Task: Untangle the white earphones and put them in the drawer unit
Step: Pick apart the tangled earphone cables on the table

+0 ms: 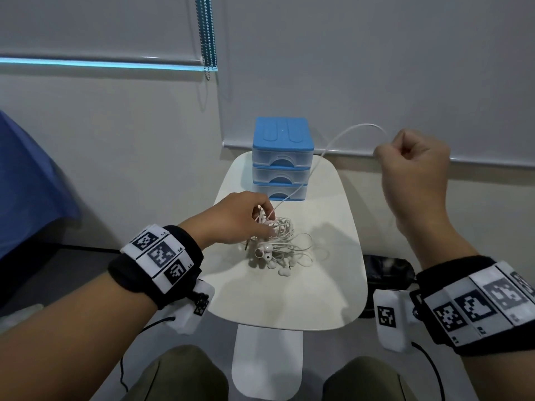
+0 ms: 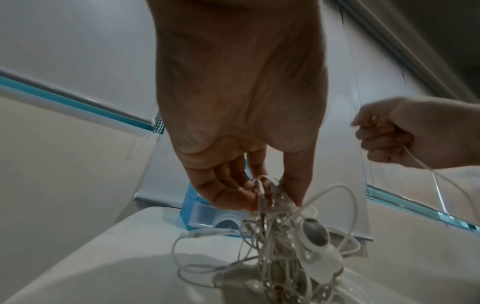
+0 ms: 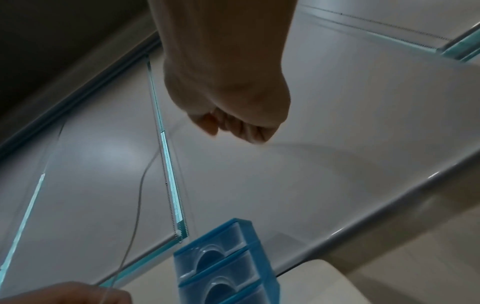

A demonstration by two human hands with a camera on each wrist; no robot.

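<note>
Overhead, the left hand (image 1: pixel 240 217) pinches the tangled bundle of thin white earphone cables (image 1: pixel 278 244) against the small cream-coloured table (image 1: pixel 327 290), while the right hand (image 1: pixel 414 169), raised well to the right, is fisted around one white strand (image 1: pixel 341 137) that arcs back past the blue-and-clear plastic three-drawer unit (image 1: pixel 282 159), whose drawers all appear closed. Risk: the strand crosses the unit's front, so a harder pull could drag or tip it. From the left wrist, the fingertips (image 2: pixel 246 197) grip only the top loops, earbuds (image 2: pixel 315 236) and slack coils hanging below; judged weak, this hold may let the whole bundle lift, or the pull may cinch a knot tighter. From the right wrist, the fist is closed; the cable inside it is not visible, only a thin line (image 3: pixel 137 201) running down toward the other hand. Snapping or slipping seems possible.
</note>
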